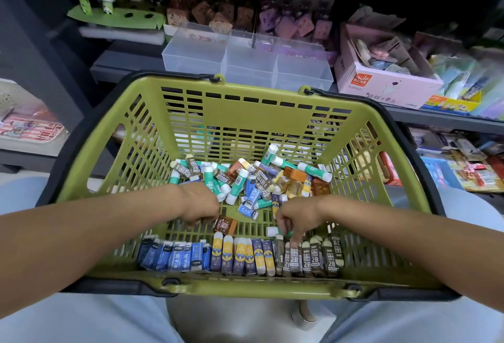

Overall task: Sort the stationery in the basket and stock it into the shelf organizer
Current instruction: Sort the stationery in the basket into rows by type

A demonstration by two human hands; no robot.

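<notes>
Bare forearms, no sleeves; pale light-blue trousers (81,315) on both legs.

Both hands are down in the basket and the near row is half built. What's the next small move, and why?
Probably lift the right hand clear of the glue stick and brown erasers, then pick another eraser from the loose pile. The row along the basket is grouped by colour, and the clear organizer looks unstocked.

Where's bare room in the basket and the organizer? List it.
Free: the basket floor between the loose pile and the sorted eraser row, around the brown eraser; all of the clear organizer. Crowded: the far pile and the near wall.
</notes>
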